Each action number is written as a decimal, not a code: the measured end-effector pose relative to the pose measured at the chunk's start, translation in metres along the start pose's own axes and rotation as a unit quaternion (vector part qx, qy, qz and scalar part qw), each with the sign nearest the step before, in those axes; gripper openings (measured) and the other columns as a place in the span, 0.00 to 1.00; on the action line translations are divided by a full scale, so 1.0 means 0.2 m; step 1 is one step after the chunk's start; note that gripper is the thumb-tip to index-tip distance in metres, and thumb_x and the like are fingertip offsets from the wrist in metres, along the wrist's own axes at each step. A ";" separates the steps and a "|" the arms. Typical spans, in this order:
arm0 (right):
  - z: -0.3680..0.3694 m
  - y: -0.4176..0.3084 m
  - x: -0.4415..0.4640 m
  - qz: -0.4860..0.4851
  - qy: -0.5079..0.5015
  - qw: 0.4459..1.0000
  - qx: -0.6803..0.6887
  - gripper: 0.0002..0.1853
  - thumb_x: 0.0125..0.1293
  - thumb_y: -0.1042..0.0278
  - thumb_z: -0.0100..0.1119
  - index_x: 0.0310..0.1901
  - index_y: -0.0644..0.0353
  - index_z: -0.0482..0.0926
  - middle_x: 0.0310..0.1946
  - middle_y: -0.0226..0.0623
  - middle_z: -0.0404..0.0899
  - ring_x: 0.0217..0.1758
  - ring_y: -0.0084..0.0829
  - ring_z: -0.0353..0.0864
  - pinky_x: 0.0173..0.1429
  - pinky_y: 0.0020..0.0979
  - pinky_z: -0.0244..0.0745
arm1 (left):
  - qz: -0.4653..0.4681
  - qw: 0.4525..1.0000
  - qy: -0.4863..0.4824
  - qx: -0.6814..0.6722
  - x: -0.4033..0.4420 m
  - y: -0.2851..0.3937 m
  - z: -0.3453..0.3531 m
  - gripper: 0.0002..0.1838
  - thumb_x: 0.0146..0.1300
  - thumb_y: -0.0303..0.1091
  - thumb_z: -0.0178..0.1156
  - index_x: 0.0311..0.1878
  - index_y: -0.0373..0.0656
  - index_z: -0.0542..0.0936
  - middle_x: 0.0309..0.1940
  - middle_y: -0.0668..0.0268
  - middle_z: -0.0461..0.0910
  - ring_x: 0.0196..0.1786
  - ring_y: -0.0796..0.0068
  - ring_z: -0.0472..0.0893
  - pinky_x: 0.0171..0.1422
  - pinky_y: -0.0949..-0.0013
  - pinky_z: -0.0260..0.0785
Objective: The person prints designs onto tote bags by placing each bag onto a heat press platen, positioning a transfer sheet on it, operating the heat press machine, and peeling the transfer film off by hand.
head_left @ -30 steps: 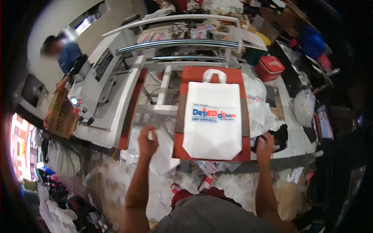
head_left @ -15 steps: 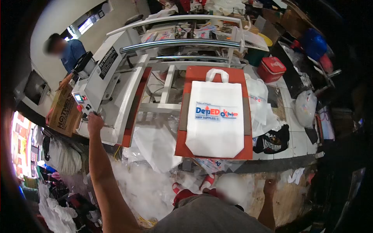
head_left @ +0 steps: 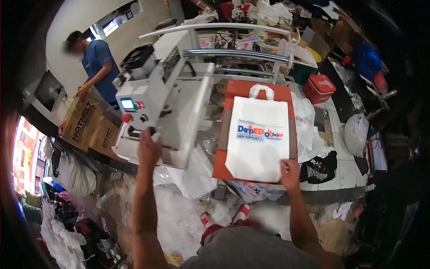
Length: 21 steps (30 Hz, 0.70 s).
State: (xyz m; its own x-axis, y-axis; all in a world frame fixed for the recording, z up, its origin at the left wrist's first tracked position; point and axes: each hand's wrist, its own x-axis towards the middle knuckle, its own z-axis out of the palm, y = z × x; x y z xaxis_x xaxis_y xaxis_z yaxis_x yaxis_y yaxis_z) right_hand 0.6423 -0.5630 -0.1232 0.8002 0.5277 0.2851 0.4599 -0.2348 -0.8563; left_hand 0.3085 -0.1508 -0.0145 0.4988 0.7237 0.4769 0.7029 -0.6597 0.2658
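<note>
A white bag (head_left: 257, 154) with a blue and red print lies flat on the red press bed (head_left: 220, 167), handles toward the far side. My right hand (head_left: 290, 172) is at the bag's lower right corner, fingers closed; whether they pinch its edge is too small to tell. My left hand (head_left: 149, 145) is closed around the handle at the front of the white heat press head (head_left: 181, 121). The head, with its lit display and red knob, stands just left of the bed.
Behind the machine run metal rails (head_left: 237, 54). To the right are a red cooler box (head_left: 319, 88), a black printed cloth (head_left: 320, 168) and a filled plastic bag (head_left: 356, 134). At the left, another person (head_left: 99, 67) stands by cardboard boxes (head_left: 83, 121).
The press head has slid right, toward the bag, with my left hand on its handle. My right hand has risen from below the bed to the bag's lower right corner.
</note>
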 end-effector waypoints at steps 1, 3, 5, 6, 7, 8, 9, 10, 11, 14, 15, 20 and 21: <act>0.13 -0.16 0.07 -0.029 -0.035 0.998 0.035 0.10 0.68 0.69 0.61 0.46 0.66 0.80 0.41 0.44 0.83 0.44 0.33 0.85 0.50 0.33 0.80 | 0.069 0.997 0.034 -0.015 -0.06 0.10 -0.05 0.28 0.62 0.30 0.62 0.64 0.34 0.68 0.59 0.42 0.70 0.62 0.41 0.73 0.60 0.48 0.72; 0.39 -0.46 0.13 -0.087 -0.088 0.988 0.092 0.09 0.67 0.70 0.61 0.45 0.65 0.80 0.42 0.44 0.83 0.44 0.35 0.85 0.52 0.33 0.80 | 0.077 0.993 0.022 -0.084 -0.27 0.24 -0.13 0.30 0.61 0.27 0.62 0.66 0.36 0.68 0.63 0.42 0.68 0.65 0.41 0.71 0.63 0.50 0.72; 0.61 -0.75 0.12 -0.148 -0.136 0.975 0.096 0.09 0.66 0.71 0.62 0.45 0.65 0.80 0.42 0.45 0.83 0.46 0.40 0.84 0.55 0.36 0.79 | 0.011 0.989 -0.026 -0.144 -0.57 0.24 -0.17 0.30 0.60 0.26 0.61 0.67 0.37 0.68 0.64 0.44 0.68 0.65 0.42 0.71 0.63 0.51 0.72; 0.68 -0.89 0.12 -0.181 -0.166 0.966 0.077 0.10 0.65 0.71 0.63 0.45 0.65 0.80 0.42 0.45 0.82 0.48 0.43 0.83 0.57 0.37 0.78 | 0.007 0.988 -0.027 -0.151 -0.72 0.19 -0.19 0.29 0.60 0.26 0.61 0.66 0.38 0.69 0.63 0.45 0.69 0.63 0.43 0.73 0.61 0.52 0.74; 0.74 -1.02 0.12 -0.212 -0.178 0.959 0.066 0.11 0.65 0.70 0.63 0.47 0.64 0.79 0.44 0.46 0.82 0.51 0.45 0.81 0.57 0.38 0.77 | -0.008 0.989 -0.043 -0.144 -0.89 0.07 -0.15 0.26 0.60 0.26 0.61 0.63 0.37 0.71 0.60 0.46 0.71 0.60 0.44 0.75 0.56 0.54 0.76; 0.80 -1.12 0.10 -0.240 -0.189 0.951 0.055 0.13 0.64 0.70 0.63 0.48 0.63 0.79 0.46 0.46 0.81 0.53 0.47 0.78 0.58 0.39 0.76 | -0.023 0.989 -0.061 -0.134 -1.08 -0.08 -0.10 0.23 0.61 0.26 0.60 0.61 0.37 0.73 0.57 0.46 0.73 0.57 0.45 0.77 0.51 0.56 0.78; 0.87 -1.18 0.09 -0.238 -0.185 0.952 0.053 0.13 0.64 0.70 0.63 0.48 0.63 0.79 0.46 0.46 0.81 0.53 0.47 0.78 0.58 0.39 0.76 | -0.080 0.978 -0.094 -0.167 -1.26 -0.20 -0.09 0.20 0.61 0.26 0.60 0.57 0.36 0.75 0.54 0.47 0.75 0.53 0.46 0.79 0.48 0.57 0.79; 0.94 -1.23 0.08 -0.276 -0.156 0.948 0.035 0.14 0.64 0.69 0.63 0.50 0.62 0.79 0.49 0.46 0.80 0.55 0.47 0.77 0.60 0.41 0.74 | -0.136 0.962 -0.126 -0.199 -1.46 -0.34 -0.09 0.17 0.62 0.27 0.59 0.54 0.36 0.76 0.50 0.48 0.76 0.48 0.48 0.80 0.45 0.58 0.79; 1.00 -1.27 0.07 -0.313 -0.126 0.941 0.017 0.15 0.64 0.67 0.62 0.51 0.60 0.78 0.51 0.45 0.79 0.57 0.46 0.76 0.62 0.43 0.72 | -0.149 0.962 -0.145 -0.177 -1.71 -0.52 -0.04 0.13 0.63 0.28 0.59 0.50 0.35 0.78 0.46 0.47 0.78 0.42 0.49 0.81 0.43 0.58 0.79; 1.12 -1.25 0.07 -0.359 -0.087 0.918 -0.144 0.19 0.64 0.62 0.62 0.54 0.60 0.77 0.53 0.46 0.77 0.56 0.47 0.75 0.64 0.49 0.67 | -0.187 0.950 -0.238 -0.081 -2.38 -0.94 -0.05 0.10 0.60 0.32 0.61 0.43 0.38 0.82 0.38 0.44 0.81 0.42 0.42 0.82 0.48 0.49 0.76; 1.13 -1.24 0.06 -0.332 -0.060 0.914 -0.225 0.19 0.64 0.55 0.62 0.50 0.61 0.80 0.47 0.46 0.80 0.52 0.47 0.76 0.63 0.51 0.64 | -0.194 0.932 -0.292 -0.095 -2.59 -1.09 -0.07 0.11 0.59 0.34 0.61 0.42 0.40 0.82 0.38 0.45 0.82 0.42 0.43 0.82 0.47 0.49 0.76; 1.01 -1.19 0.09 -0.220 -0.012 0.928 -0.299 0.17 0.62 0.50 0.63 0.38 0.58 0.82 0.36 0.43 0.82 0.45 0.47 0.79 0.57 0.49 0.66 | -0.192 0.832 -0.518 -0.041 -3.17 -1.57 -0.20 0.09 0.58 0.39 0.63 0.36 0.44 0.83 0.35 0.51 0.83 0.40 0.48 0.83 0.46 0.51 0.77; 0.98 -1.18 0.09 -0.210 0.017 0.920 -0.330 0.17 0.61 0.50 0.64 0.33 0.57 0.82 0.31 0.41 0.83 0.42 0.46 0.80 0.55 0.49 0.67 | -0.180 0.823 -0.538 -0.029 -3.20 -1.63 -0.20 0.09 0.58 0.39 0.63 0.34 0.45 0.83 0.34 0.52 0.83 0.39 0.49 0.83 0.46 0.52 0.77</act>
State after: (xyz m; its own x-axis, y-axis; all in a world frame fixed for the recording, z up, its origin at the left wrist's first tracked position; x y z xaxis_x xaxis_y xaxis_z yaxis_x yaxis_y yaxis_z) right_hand 0.4728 -0.3382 -0.0008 0.5053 0.6623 0.5532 0.8558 -0.4666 -0.2232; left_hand -0.2608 -0.4074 -0.3730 0.4448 0.6140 -0.6520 0.8940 -0.3486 0.2816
